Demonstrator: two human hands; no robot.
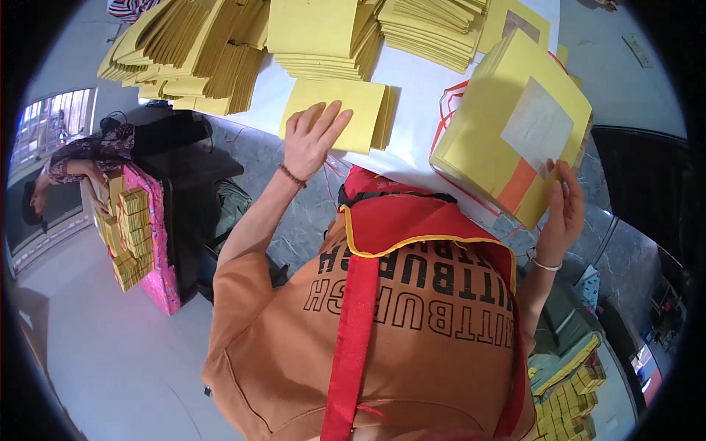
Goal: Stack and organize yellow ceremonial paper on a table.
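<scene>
My left hand lies with stretched, slightly spread fingers on the front edge of a small stack of yellow folded paper at the table's near edge. On the right, a thick stack of yellow paper rests at a tilt, with a silvery-white square and an orange-red strip on its top sheet. Beside that stack's near right corner is my right hand, its fingers extended and the fingertips touching the edge. Red ribbon shows along the thick stack's left side.
Several piles of yellow folded paper cover the far part of the white table. At left, a person handles yellow bundles on a pink-covered table. More yellow bundles sit at lower right, by a green cover.
</scene>
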